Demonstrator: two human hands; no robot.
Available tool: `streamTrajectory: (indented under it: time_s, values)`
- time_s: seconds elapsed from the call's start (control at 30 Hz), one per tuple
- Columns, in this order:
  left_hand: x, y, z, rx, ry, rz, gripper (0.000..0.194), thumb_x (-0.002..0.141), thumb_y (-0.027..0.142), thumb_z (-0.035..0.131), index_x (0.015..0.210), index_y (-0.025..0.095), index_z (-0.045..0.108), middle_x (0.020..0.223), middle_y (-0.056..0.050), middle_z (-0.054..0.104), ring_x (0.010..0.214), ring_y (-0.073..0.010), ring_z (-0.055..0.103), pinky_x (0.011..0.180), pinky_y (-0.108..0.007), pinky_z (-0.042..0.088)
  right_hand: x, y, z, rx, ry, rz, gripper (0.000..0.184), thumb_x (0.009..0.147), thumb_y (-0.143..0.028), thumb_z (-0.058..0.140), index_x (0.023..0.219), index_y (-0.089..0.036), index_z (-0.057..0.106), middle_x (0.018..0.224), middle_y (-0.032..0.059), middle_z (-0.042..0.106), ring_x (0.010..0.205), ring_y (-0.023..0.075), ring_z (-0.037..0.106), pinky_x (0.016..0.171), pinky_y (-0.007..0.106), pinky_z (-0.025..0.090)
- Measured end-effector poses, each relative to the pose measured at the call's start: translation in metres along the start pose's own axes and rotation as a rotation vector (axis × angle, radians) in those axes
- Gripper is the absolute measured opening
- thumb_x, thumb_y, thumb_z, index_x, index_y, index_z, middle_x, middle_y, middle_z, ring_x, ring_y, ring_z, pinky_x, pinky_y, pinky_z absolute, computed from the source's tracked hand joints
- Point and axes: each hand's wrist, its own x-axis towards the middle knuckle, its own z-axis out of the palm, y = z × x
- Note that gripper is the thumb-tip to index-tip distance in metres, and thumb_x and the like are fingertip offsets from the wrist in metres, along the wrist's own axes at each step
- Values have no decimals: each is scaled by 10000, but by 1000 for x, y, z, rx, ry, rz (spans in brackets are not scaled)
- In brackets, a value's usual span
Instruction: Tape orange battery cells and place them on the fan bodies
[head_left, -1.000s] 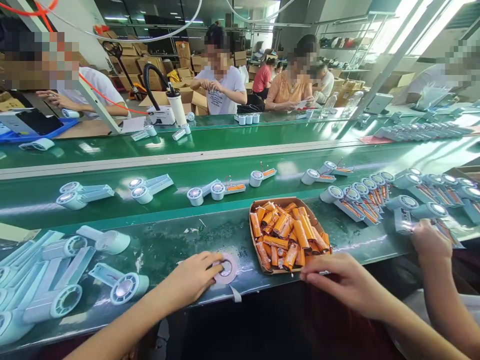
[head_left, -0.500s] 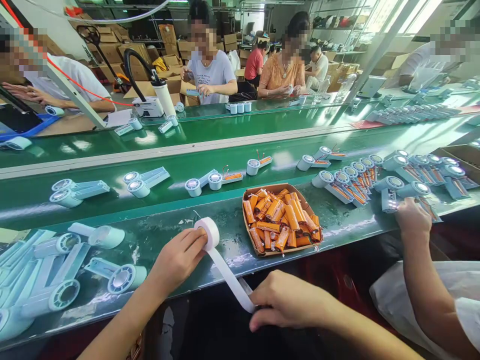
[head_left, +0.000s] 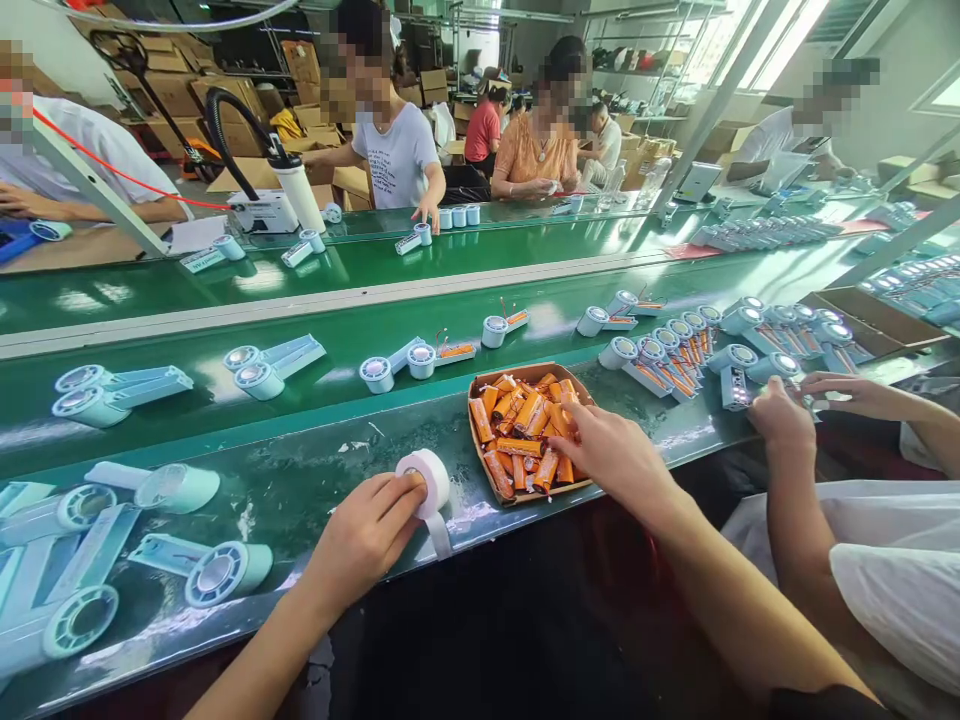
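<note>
My left hand (head_left: 375,525) is closed on a roll of white tape (head_left: 426,478), with its fingers pushed into the core. A short strip of tape hangs down from the roll over the bench edge. To the right, my right hand (head_left: 619,455) reaches over the rim of a shallow cardboard box (head_left: 480,440) heaped with orange-wrapped battery cells (head_left: 520,447). Its fingers are stretched out and apart, their tips touching the cells at the right side of the pile. The thumb is mostly hidden.
Pale blue handheld fan housings (head_left: 229,572) lie piled at the left. More fan housings (head_left: 259,380) sit on the green conveyor belt (head_left: 172,425), some with orange cells. At the right, a co-worker's hands (head_left: 784,410) work beside rows of fan units (head_left: 667,345). Other people sit across the belt.
My right hand has let go of the tape's end and moved up and right to the battery box. The long strip is now a short tail. The view has shifted slightly right.
</note>
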Motion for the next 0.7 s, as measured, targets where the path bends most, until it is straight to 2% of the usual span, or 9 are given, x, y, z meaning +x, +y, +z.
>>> streamTrajectory:
  time_s: [0.07,0.13,0.2,0.23,0.3,0.47,0.57,0.63,0.7]
  values:
    - [1,5,-2,-21,-19,-3,196,974,89,598,1112,141,728,1020,-117,773,965,-231,707,879,-357,616,0,10,-4,303,-6,22,415,890,-402,756,1254,-203,741,969,100,826,865,278,790,790,389,625]
    - [2,10,-8,-22,-61,6,234,962,73,607,1132,165,738,1043,-104,776,959,-222,699,881,-354,609,-4,17,-7,705,44,25,485,856,-518,781,1222,-200,766,952,87,832,860,259,794,798,385,650]
    - [6,16,-14,-10,-101,39,264,961,53,602,1148,175,742,1067,-96,777,957,-218,689,872,-351,600,-13,14,-6,1001,114,21,596,792,-621,826,1195,-185,783,985,99,833,895,271,796,802,400,667]
    - [9,18,-16,-1,-116,59,273,962,43,597,1152,175,743,1074,-93,777,962,-221,685,864,-352,595,-18,8,-4,1075,123,11,620,764,-641,850,1180,-184,790,983,100,832,892,276,794,792,405,670]
    - [15,22,-19,25,-132,94,271,967,37,593,1150,170,742,1070,-85,776,977,-233,678,851,-359,587,-30,-11,-1,1093,61,-48,569,772,-617,861,1148,-194,804,954,88,828,837,265,782,747,393,666]
    - [26,25,-22,89,-182,169,231,976,63,627,1140,182,737,1072,-64,762,996,-235,670,869,-376,566,-45,-51,-6,789,-108,-339,225,987,-388,646,996,-210,782,924,71,787,834,228,714,780,342,584]
    - [30,26,-24,125,-210,226,224,974,69,633,1133,187,736,1066,-53,756,968,-229,672,864,-385,554,-45,-57,-7,676,-231,-471,263,1027,-311,558,821,-211,687,807,47,712,767,200,639,748,319,524]
    - [34,27,-26,144,-235,242,205,974,71,632,1108,183,738,1024,-46,747,929,-221,670,845,-386,549,-45,-57,-3,691,-323,-467,257,1029,-311,554,814,-207,649,794,32,680,737,182,601,723,303,503]
    - [38,28,-29,153,-260,257,180,973,71,629,1057,183,741,993,-40,736,912,-216,668,824,-382,546,-45,-58,3,778,-419,-383,218,1004,-358,611,857,-202,653,816,19,681,729,168,593,706,285,506]
